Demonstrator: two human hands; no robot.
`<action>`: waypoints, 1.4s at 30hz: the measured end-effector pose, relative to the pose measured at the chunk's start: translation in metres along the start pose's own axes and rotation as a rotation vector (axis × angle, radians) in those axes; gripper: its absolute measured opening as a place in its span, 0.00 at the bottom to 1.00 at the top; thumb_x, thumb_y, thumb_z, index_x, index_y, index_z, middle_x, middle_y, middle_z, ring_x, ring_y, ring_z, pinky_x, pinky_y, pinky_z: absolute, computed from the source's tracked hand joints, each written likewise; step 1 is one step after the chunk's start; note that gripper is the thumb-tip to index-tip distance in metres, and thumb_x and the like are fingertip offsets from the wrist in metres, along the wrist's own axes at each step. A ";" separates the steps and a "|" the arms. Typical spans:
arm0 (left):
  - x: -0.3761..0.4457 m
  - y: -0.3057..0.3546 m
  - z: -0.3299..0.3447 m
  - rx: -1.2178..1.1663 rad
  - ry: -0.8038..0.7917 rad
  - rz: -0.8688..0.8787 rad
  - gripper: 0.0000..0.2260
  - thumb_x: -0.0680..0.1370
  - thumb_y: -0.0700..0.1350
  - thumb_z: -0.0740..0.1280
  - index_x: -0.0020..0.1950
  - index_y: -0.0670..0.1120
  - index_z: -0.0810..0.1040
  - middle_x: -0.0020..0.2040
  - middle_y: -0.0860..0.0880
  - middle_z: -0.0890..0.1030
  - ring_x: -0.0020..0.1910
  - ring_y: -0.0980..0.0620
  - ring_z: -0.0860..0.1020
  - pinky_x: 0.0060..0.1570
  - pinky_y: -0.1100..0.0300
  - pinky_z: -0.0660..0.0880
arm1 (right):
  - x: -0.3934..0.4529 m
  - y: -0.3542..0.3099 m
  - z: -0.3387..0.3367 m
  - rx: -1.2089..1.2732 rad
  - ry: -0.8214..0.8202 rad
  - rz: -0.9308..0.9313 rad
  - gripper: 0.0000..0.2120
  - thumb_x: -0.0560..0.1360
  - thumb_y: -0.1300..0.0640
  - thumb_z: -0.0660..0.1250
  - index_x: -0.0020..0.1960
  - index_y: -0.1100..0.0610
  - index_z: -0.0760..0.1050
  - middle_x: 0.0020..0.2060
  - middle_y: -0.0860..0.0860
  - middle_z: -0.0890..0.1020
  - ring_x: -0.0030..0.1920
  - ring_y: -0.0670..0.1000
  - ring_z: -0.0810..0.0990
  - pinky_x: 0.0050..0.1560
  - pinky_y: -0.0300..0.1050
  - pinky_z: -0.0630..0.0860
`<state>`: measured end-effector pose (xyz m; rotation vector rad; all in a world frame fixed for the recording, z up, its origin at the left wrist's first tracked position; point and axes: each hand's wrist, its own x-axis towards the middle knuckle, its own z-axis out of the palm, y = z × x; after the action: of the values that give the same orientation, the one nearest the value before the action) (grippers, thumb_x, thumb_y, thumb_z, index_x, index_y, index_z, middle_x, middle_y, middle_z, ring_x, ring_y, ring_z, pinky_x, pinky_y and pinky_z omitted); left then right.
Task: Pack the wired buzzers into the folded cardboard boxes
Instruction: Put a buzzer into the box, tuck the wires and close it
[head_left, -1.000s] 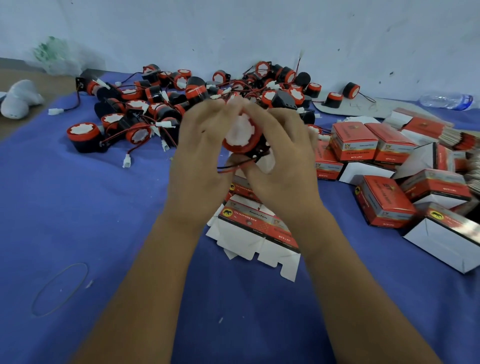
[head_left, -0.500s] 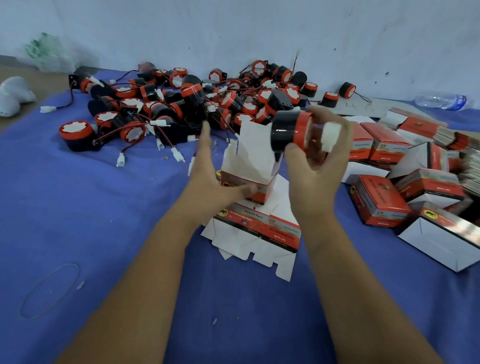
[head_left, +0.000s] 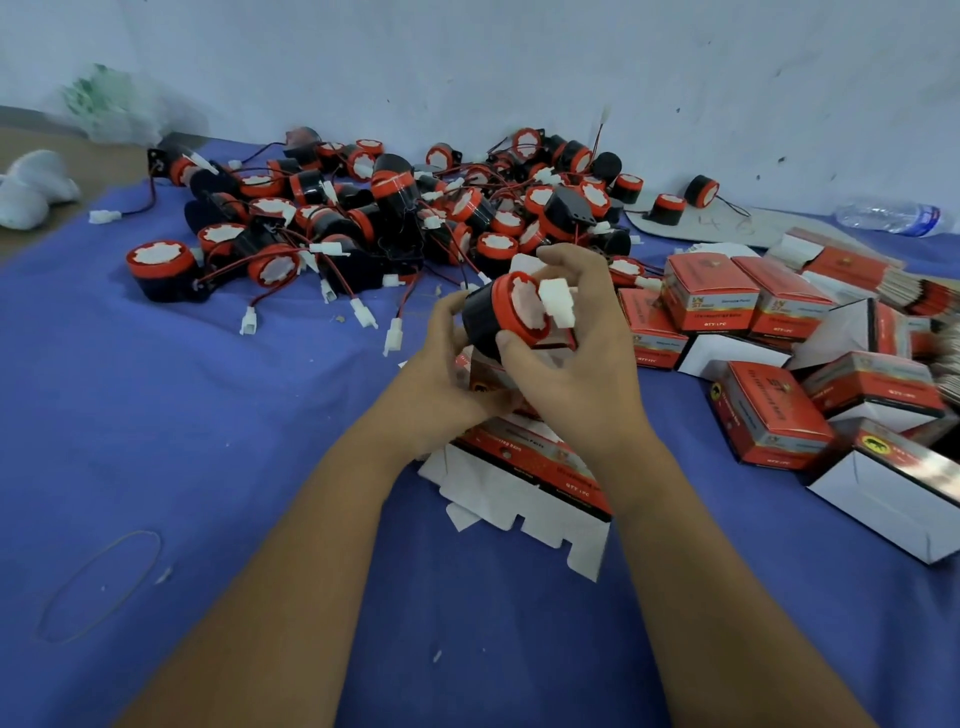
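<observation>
Matt blue cloth (head_left: 156, 415) covers the surface. The buzzer (head_left: 501, 317) has a smooth black and red plastic body — its white connector (head_left: 557, 307) is plastic too. Printed cardboard boxes (head_left: 769, 415) look glossy outside, plain white inside. A clear plastic bottle (head_left: 891, 217) lies by the rough, scuffed wall (head_left: 519, 67).

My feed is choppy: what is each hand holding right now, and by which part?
The right hand grips a buzzer around its red rim. The left hand holds the folded box under it by its side.

Plastic bottle (head_left: 889, 218), rubber band (head_left: 98, 584), possibly bag (head_left: 111, 106)
</observation>
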<state>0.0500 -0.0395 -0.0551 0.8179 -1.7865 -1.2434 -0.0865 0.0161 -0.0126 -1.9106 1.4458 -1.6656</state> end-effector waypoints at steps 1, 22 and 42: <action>0.000 0.001 0.000 -0.010 0.001 0.002 0.37 0.72 0.39 0.76 0.73 0.58 0.60 0.62 0.60 0.77 0.55 0.61 0.80 0.50 0.64 0.78 | 0.000 -0.001 0.001 0.024 0.008 -0.011 0.27 0.70 0.65 0.69 0.66 0.53 0.67 0.55 0.40 0.73 0.58 0.32 0.72 0.50 0.23 0.70; -0.001 0.004 -0.007 0.112 0.202 0.010 0.22 0.69 0.41 0.78 0.53 0.60 0.71 0.51 0.58 0.79 0.46 0.69 0.78 0.42 0.74 0.74 | -0.005 0.019 0.002 -0.640 -0.243 -0.121 0.12 0.73 0.54 0.66 0.54 0.51 0.82 0.56 0.45 0.79 0.62 0.47 0.73 0.73 0.49 0.43; -0.009 0.007 -0.022 0.178 0.084 -0.026 0.24 0.69 0.47 0.79 0.61 0.60 0.74 0.54 0.66 0.80 0.54 0.68 0.77 0.44 0.74 0.74 | 0.002 0.009 0.005 -0.164 0.145 0.067 0.05 0.73 0.59 0.71 0.44 0.49 0.81 0.46 0.41 0.80 0.59 0.45 0.75 0.64 0.57 0.68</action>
<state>0.0730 -0.0390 -0.0467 0.9815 -1.8418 -1.0612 -0.0877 0.0076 -0.0193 -1.8307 1.7315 -1.7355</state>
